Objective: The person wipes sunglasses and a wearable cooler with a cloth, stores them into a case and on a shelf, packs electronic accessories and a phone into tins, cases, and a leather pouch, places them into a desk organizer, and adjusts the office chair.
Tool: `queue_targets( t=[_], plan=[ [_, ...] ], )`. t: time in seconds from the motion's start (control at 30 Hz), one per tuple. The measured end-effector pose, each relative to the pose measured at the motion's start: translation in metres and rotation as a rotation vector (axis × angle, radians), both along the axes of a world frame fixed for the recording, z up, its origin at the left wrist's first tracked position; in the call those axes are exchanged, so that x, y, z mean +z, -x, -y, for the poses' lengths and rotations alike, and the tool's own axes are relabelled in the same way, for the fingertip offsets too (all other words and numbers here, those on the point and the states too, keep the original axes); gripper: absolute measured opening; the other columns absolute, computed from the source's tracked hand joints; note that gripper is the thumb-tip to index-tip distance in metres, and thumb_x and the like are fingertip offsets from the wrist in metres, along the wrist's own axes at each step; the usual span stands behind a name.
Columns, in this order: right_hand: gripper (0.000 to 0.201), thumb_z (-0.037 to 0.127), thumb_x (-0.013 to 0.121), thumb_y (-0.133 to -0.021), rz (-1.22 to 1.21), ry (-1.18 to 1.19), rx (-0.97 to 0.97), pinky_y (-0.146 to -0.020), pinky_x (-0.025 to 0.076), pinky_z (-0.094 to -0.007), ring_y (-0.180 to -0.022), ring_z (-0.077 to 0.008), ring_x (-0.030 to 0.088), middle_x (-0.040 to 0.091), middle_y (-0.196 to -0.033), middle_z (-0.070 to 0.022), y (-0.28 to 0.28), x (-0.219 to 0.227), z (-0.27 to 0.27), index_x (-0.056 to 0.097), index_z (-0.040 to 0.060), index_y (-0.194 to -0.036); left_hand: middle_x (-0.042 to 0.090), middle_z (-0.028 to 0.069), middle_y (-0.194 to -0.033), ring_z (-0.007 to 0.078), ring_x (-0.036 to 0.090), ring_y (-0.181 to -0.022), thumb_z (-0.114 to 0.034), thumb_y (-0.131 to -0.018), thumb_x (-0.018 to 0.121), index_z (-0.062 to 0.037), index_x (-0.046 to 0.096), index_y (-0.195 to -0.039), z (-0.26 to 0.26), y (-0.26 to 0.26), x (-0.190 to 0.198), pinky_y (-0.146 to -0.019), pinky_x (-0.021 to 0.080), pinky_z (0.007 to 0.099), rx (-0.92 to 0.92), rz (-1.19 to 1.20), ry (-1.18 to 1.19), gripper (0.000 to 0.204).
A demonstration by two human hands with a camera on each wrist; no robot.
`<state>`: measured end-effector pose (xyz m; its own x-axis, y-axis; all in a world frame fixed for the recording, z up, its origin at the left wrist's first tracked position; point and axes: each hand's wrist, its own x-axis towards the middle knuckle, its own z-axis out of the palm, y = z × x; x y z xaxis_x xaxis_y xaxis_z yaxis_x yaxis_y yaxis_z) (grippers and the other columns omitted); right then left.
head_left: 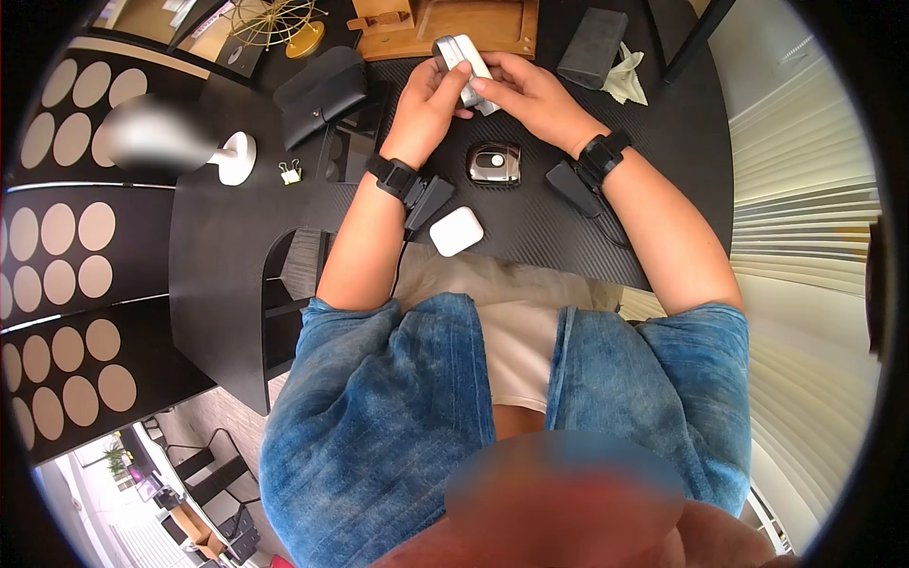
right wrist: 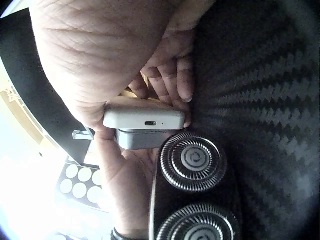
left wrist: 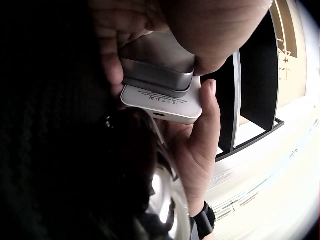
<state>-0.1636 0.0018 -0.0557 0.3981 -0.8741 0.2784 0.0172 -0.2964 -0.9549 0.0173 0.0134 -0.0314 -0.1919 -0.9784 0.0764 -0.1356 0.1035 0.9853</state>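
Observation:
Both hands meet at the far side of the desk around two stacked items. My right hand (head_left: 542, 95) grips a white rounded slab-like device (head_left: 468, 57), with a charging port and small printed marks showing in the left wrist view. My left hand (head_left: 422, 109) holds a grey metallic case (left wrist: 155, 75) flat against that device. Both thumbs lie on top in the head view. In the right wrist view, the grey case sits just under the white device. Nearer the body, a rotary electric shaver (head_left: 494, 164) lies between the forearms, its round heads (right wrist: 194, 159) facing the hands.
A white earbud case (head_left: 456, 231) lies near the front edge. On the left are a black pouch (head_left: 322, 95), a binder clip (head_left: 291, 171) and a white round-based stand (head_left: 237, 158). A wooden tray (head_left: 454, 28), a dark box (head_left: 593, 47) and a cloth (head_left: 625, 78) stand behind.

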Motion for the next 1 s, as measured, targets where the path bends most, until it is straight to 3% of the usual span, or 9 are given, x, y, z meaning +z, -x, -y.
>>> queue_targets(
  t=[1.0],
  plan=[
    [0.053,0.039,0.065,-0.094,-0.009,0.027,-0.015,-0.083,0.050,-0.0289,-0.093,-0.0160,0.064,0.069,-0.101,-0.0117,0.0004,-0.0012,0.0003,0.056,0.0002,-0.129,0.065,0.0094,-0.105,0.0138,0.063,-0.086,-0.035,-0.100,0.051,0.0021,0.054,-0.125,-0.0007,0.0003,0.0019,-0.071,0.054,0.0263,-0.004,0.015,-0.001,0.044]
  ],
)
